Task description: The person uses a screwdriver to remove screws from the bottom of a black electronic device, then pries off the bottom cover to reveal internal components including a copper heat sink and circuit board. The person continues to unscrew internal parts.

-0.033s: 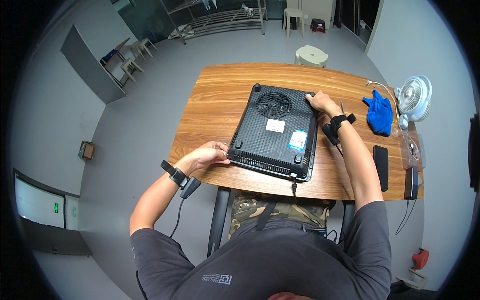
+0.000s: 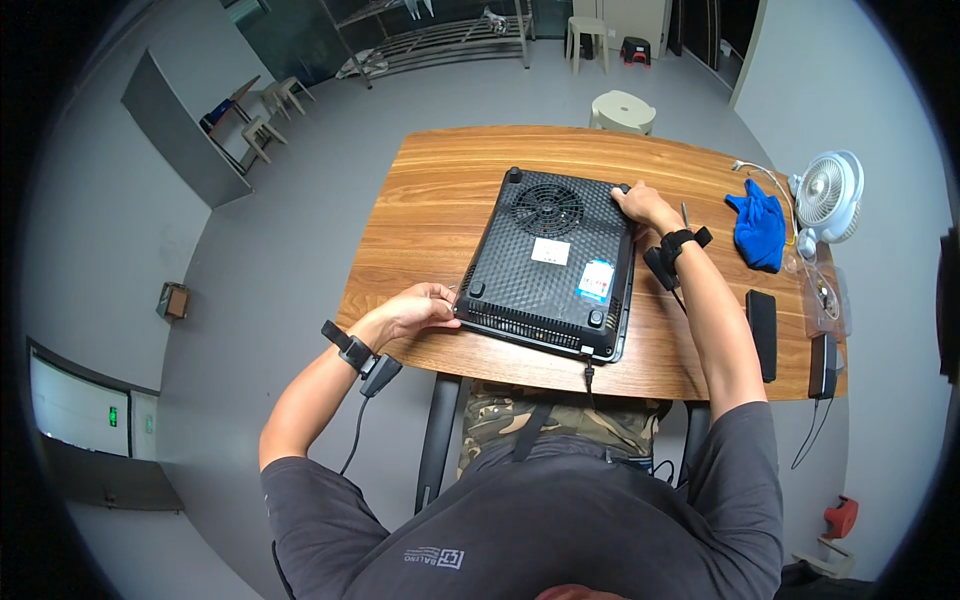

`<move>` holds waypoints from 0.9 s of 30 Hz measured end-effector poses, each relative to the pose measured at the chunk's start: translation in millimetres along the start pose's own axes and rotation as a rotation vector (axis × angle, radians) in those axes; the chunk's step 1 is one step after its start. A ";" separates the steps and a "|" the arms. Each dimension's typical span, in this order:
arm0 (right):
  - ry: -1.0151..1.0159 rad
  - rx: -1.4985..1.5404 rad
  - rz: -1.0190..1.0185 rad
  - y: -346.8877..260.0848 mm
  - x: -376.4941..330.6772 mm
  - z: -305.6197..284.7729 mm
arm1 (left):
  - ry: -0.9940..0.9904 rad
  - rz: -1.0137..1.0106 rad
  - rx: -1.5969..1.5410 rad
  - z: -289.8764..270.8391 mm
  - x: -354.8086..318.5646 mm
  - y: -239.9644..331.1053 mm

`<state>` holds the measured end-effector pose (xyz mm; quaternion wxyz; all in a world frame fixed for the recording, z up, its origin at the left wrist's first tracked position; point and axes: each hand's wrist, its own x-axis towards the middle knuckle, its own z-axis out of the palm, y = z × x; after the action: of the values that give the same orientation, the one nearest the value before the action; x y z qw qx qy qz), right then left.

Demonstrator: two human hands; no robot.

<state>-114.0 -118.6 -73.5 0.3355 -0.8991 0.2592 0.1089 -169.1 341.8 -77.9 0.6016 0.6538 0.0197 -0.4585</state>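
A: A grey-floored room is surrounding a wooden desk (image 2: pixel 430 215) in the head view, and a pale round stool (image 2: pixel 622 113) is standing past the far edge. What is lying on the desk?

B: A black appliance (image 2: pixel 530 285) is lying there bottom side up, slightly skewed. A round vent grille (image 2: pixel 548 210) is showing toward its far end, a white label (image 2: pixel 550 251) is sitting near its middle, and a blue-and-white sticker (image 2: pixel 596 282) is sitting toward its near right corner.

A: Is anything leading off it?

B: Yes, a black cord (image 2: pixel 589 374) is running from its near edge toward the camouflage trousers (image 2: pixel 497 425).

A: How is the left hand (image 2: pixel 420 307) doing?

B: It is gripping the appliance's near left corner with bent fingers. How far they are reaching underneath, I cannot tell.

A: And the right hand (image 2: pixel 647 208)?

B: That one is grasping the far right corner, curling over the top, with some fingers hiding at the side.

A: What else is lying around the appliance?

B: To its right, a blue cloth (image 2: pixel 760 230) is lying bunched, and a white fan (image 2: pixel 828 198) is standing farther right. A flat black rectangular object (image 2: pixel 762 335) is resting to its right too, beyond the right forearm (image 2: pixel 715 318).
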 end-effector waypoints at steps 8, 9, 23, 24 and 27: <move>-0.036 0.009 -0.035 -7.8 -17.1 -4.0 | -0.011 -0.010 -0.014 -2.4 -3.3 1.4; -0.020 -0.032 -0.052 -6.8 -14.2 -2.3 | -0.016 -0.010 -0.021 -2.7 -3.8 1.2; 0.042 -0.183 -0.101 6.7 14.1 4.7 | -0.095 0.058 -0.047 -20.9 2.5 -12.0; 0.040 -0.184 -0.106 7.4 14.9 4.6 | -0.092 0.060 -0.047 -21.7 3.3 -12.7; 0.032 -0.171 -0.108 8.9 15.2 3.2 | -0.068 0.055 -0.054 -19.6 2.4 -11.9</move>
<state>-106.1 -128.2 -86.4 0.2588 -0.9387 0.2054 0.0980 -163.3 359.6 -91.4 0.6317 0.6217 -0.0067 -0.4630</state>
